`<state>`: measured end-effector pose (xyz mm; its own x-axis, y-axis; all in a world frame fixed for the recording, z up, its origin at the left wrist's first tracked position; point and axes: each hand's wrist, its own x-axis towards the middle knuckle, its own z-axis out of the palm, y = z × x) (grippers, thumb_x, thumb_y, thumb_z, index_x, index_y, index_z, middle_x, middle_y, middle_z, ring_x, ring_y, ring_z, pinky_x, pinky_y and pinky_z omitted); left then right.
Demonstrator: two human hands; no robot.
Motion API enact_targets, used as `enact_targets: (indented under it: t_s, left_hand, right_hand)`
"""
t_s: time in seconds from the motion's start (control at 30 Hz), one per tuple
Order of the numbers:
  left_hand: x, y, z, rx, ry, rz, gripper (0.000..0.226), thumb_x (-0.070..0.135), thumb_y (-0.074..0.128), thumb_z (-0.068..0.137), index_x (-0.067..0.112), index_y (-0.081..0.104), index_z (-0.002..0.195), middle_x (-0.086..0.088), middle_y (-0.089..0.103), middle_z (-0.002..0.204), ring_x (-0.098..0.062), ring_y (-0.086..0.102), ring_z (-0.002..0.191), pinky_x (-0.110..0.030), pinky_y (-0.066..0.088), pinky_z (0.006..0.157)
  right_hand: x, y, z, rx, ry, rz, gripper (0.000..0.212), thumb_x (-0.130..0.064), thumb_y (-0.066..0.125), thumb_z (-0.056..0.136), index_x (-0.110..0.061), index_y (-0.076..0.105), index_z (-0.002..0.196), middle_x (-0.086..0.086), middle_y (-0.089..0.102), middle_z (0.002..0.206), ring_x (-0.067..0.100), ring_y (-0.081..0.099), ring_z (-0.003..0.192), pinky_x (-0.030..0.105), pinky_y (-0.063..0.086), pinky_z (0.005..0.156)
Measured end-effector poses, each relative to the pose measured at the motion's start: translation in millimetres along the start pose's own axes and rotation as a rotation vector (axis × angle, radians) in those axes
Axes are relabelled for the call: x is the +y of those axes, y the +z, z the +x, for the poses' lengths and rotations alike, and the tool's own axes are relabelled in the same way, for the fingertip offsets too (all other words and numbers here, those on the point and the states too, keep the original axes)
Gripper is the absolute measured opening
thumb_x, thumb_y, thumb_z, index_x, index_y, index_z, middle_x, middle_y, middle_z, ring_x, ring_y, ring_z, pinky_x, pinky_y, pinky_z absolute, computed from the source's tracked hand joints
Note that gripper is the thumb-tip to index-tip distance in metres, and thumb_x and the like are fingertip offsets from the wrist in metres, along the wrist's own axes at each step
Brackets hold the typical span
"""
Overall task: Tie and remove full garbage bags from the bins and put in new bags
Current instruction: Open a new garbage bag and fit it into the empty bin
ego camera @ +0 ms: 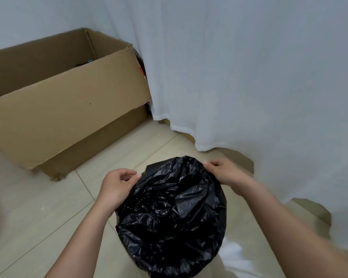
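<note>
A crinkled black garbage bag covers the round top of a bin at the bottom centre; the bin itself is hidden under the plastic. My left hand pinches the bag's edge at the upper left of the rim. At the upper right of the rim, my right hand grips the bag's edge with thumb and fingers. Both forearms reach in from the bottom of the frame.
A large open cardboard box stands on the tiled floor at the left, close to the wall. A white curtain hangs down to the floor behind and to the right of the bin.
</note>
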<state>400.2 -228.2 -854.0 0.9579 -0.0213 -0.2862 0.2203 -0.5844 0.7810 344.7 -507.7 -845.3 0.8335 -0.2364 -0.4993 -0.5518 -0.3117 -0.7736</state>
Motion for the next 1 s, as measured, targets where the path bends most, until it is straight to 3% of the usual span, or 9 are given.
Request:
enact_targets:
  t_s: [0.13,0.17,0.37,0.5,0.63,0.73,0.83,0.93,1.0]
  left_hand:
    - [1,-6,-2,-0.004,0.005,0.017,0.019,0.032,0.08,0.076,0.02,0.071,0.088,0.004,0.07,0.089,-0.011,0.062,0.083,-0.031,0.045,0.077]
    - [1,-8,-2,0.002,0.008,0.019,0.022,0.033,0.082,0.074,0.019,0.071,0.087,0.004,0.069,0.089,-0.011,0.062,0.08,-0.031,0.044,0.073]
    - [2,-13,-1,-0.089,-0.023,0.049,0.025,0.007,0.085,0.07,0.008,0.062,0.079,-0.012,0.069,0.073,-0.015,0.05,0.044,-0.022,0.033,0.041]
    - [-2,-17,3,-0.095,-0.032,0.095,0.018,-0.004,0.074,0.078,0.009,0.062,0.071,-0.026,0.07,0.086,-0.02,0.051,0.058,-0.027,0.038,0.057]
    - [-4,-18,6,-0.056,0.031,0.087,0.026,-0.007,0.064,0.083,0.012,0.066,0.065,-0.02,0.071,0.086,-0.024,0.055,0.065,-0.032,0.041,0.062]
    - [-3,-17,9,0.086,0.091,0.052,0.038,-0.01,0.056,0.086,0.017,0.069,0.063,-0.009,0.071,0.082,-0.023,0.056,0.063,-0.028,0.044,0.057]
    - [1,-10,7,0.262,0.183,0.11,0.037,-0.012,0.054,0.085,0.017,0.072,0.071,-0.004,0.068,0.084,-0.013,0.053,0.058,-0.014,0.039,0.05]
    - [3,0,8,0.318,0.288,0.246,0.029,-0.013,0.051,0.085,0.002,0.075,0.089,-0.006,0.065,0.094,-0.013,0.053,0.077,-0.015,0.037,0.073]
    - [2,6,10,0.266,0.24,0.247,0.023,-0.004,0.05,0.088,-0.001,0.071,0.096,-0.003,0.058,0.101,-0.013,0.051,0.088,-0.015,0.032,0.079]
  right_hand:
    - [-1,4,1,0.089,-0.036,0.088,0.001,-0.015,0.067,0.09,-0.016,0.067,0.091,-0.001,0.065,0.083,0.007,0.061,0.069,0.01,0.043,0.05]
    - [-1,4,3,0.114,-0.05,0.105,0.007,-0.011,0.068,0.089,-0.016,0.064,0.089,0.0,0.061,0.08,0.007,0.058,0.066,0.011,0.043,0.049]
    - [-5,5,2,0.191,-0.142,0.039,0.026,0.0,0.06,0.09,-0.019,0.066,0.073,0.005,0.065,0.085,0.021,0.059,0.077,0.032,0.051,0.075]
    - [-6,4,3,0.198,-0.15,0.047,0.028,-0.007,0.061,0.092,-0.03,0.073,0.082,0.007,0.069,0.089,0.025,0.067,0.08,0.038,0.056,0.083]
    - [-5,4,4,0.177,-0.177,0.108,0.025,-0.01,0.065,0.091,-0.033,0.074,0.088,0.023,0.068,0.083,0.027,0.056,0.069,0.045,0.054,0.079]
    - [-5,5,4,0.166,-0.199,0.133,0.023,-0.013,0.066,0.09,-0.035,0.073,0.091,0.014,0.068,0.082,0.027,0.06,0.072,0.041,0.053,0.081]
    - [-4,9,5,0.118,-0.228,0.09,0.016,-0.03,0.065,0.092,-0.034,0.07,0.107,-0.002,0.067,0.1,0.018,0.065,0.093,0.031,0.052,0.089]
    - [-9,19,0,0.024,-0.262,0.03,0.04,-0.049,0.054,0.094,-0.021,0.066,0.12,-0.006,0.056,0.122,0.013,0.055,0.114,0.035,0.043,0.105]
    - [-12,23,-2,-0.003,-0.243,-0.016,0.067,-0.056,0.04,0.096,0.004,0.056,0.124,0.02,0.051,0.131,0.034,0.051,0.118,0.047,0.04,0.106]
